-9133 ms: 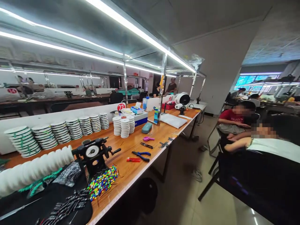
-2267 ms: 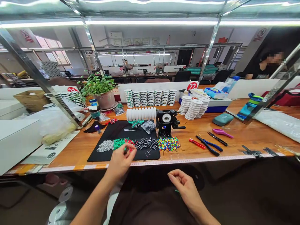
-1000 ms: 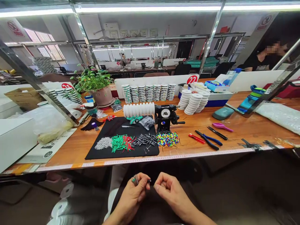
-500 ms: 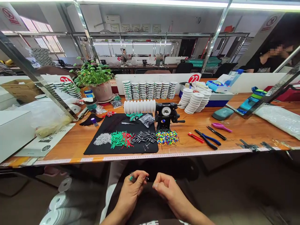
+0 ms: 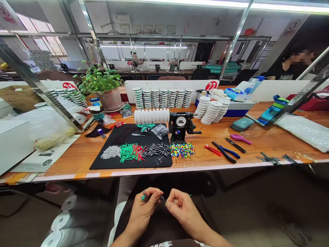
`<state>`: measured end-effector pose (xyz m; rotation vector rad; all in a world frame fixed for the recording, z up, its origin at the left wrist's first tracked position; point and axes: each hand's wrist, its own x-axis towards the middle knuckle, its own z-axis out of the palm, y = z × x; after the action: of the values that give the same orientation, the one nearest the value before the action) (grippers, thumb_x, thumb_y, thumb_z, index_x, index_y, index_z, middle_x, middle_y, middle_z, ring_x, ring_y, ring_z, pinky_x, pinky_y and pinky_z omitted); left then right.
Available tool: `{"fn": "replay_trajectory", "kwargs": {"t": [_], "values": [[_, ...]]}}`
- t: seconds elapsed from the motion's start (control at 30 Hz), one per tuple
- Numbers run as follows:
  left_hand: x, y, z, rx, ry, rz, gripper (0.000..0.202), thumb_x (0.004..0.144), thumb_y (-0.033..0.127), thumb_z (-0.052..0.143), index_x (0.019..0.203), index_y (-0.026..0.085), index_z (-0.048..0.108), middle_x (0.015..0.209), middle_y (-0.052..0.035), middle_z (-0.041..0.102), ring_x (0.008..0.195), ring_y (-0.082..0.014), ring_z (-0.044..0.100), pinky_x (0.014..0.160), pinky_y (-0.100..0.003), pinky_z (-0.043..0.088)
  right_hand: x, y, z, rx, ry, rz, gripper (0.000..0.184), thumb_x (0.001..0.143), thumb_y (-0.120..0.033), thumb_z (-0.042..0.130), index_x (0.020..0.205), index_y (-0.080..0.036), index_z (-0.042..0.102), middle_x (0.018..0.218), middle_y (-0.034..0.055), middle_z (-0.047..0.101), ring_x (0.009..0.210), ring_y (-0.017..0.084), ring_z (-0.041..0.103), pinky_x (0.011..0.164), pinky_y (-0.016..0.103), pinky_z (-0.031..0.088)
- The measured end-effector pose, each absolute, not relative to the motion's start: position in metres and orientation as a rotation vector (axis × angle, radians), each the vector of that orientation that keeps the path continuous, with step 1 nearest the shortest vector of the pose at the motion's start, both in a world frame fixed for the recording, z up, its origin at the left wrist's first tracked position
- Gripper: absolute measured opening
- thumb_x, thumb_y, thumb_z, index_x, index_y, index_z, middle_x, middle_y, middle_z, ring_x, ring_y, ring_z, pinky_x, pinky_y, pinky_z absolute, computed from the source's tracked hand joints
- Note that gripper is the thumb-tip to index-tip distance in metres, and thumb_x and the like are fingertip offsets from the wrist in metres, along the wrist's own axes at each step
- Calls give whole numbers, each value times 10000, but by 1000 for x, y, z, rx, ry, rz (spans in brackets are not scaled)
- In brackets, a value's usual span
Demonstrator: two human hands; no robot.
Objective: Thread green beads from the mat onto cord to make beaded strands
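Observation:
My left hand point(image 5: 142, 210) and my right hand point(image 5: 181, 210) sit close together over my lap, below the table's front edge. My left fingers pinch a small green piece point(image 5: 143, 197), and a tiny dark piece point(image 5: 161, 197) shows between my hands. My right fingers are curled, and what they hold, if anything, is hidden. A speck of green point(image 5: 190, 195) shows beyond them. Ahead lies a black mat point(image 5: 154, 163) with rows of silver bits point(image 5: 110, 152), green and red tubes point(image 5: 131, 152), black tubes point(image 5: 156, 150) and multicoloured beads point(image 5: 182, 150) at its right.
A hand-cranked counter winder point(image 5: 180, 125) and white spool stacks point(image 5: 209, 109) stand on the wooden table point(image 5: 77, 168). Blue-handled pliers point(image 5: 225, 151) lie to the right. A potted plant point(image 5: 110, 99) stands at back left. A person point(image 5: 290, 65) is at far right. White spools point(image 5: 60, 219) sit below left.
My left hand has come back from the mat's front edge to my lap beside my right hand. Over the last half second, my hands and view have shifted only slightly.

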<state>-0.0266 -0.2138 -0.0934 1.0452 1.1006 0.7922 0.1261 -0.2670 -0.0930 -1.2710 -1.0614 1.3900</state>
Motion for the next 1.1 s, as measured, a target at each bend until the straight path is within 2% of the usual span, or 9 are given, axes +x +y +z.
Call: {"fn": "replay_trajectory", "kwargs": {"t": [0.43, 0.53, 0.63, 0.77, 0.83, 1.0, 1.1], "values": [[-25, -213, -92, 1065, 1118, 794, 598, 555, 707, 824, 741, 142, 763, 521, 31, 538, 438, -59, 328, 432, -198, 222, 130, -267, -92, -1248, -1062, 1445, 233, 751, -370, 603, 668, -203, 463, 559, -84, 343, 540, 103, 246, 504, 254, 176], [-26, -213, -93, 1095, 1097, 786, 572, 577, 693, 823, 731, 145, 766, 519, 24, 548, 455, -73, 346, 442, -201, 256, 129, -266, -92, -1233, -1031, 1441, 296, 773, -400, 651, 656, -197, 470, 560, -83, 344, 546, 100, 250, 508, 241, 187], [-28, -212, -94, 1174, 1062, 798, 522, 639, 667, 804, 734, 155, 769, 558, 1, 596, 509, -107, 433, 485, -212, 345, 128, -265, -91, -1215, -1001, 1390, 350, 797, -439, 696, 651, -184, 506, 562, -75, 377, 549, 99, 292, 519, 227, 234], [-34, -214, -93, 1347, 1057, 828, 395, 768, 568, 755, 771, 173, 764, 688, -38, 686, 648, -170, 588, 617, -241, 471, 129, -263, -94, -1230, -1011, 1352, 414, 843, -541, 704, 748, -139, 685, 646, 19, 632, 516, 108, 452, 506, 225, 335], [-36, -215, -91, 1462, 1027, 826, 314, 840, 491, 712, 783, 185, 755, 727, -44, 698, 677, -182, 627, 642, -247, 495, 129, -262, -98, -1205, -999, 1405, 470, 823, -592, 724, 786, -125, 752, 714, 64, 708, 457, 97, 476, 462, 219, 336], [-40, -215, -82, 1843, 889, 881, 159, 909, 306, 672, 819, 217, 768, 727, -37, 703, 669, -169, 659, 642, -229, 499, 131, -260, -107, -1120, -900, 1595, 494, 732, -612, 812, 828, -127, 813, 762, 77, 740, 382, 58, 463, 390, 187, 275], [-41, -215, -82, 1908, 822, 885, 120, 909, 274, 675, 875, 235, 783, 738, -36, 717, 687, -169, 674, 661, -228, 510, 132, -260, -110, -1080, -844, 1642, 491, 708, -598, 840, 834, -124, 811, 729, 62, 728, 362, 38, 438, 373, 173, 237]]}}
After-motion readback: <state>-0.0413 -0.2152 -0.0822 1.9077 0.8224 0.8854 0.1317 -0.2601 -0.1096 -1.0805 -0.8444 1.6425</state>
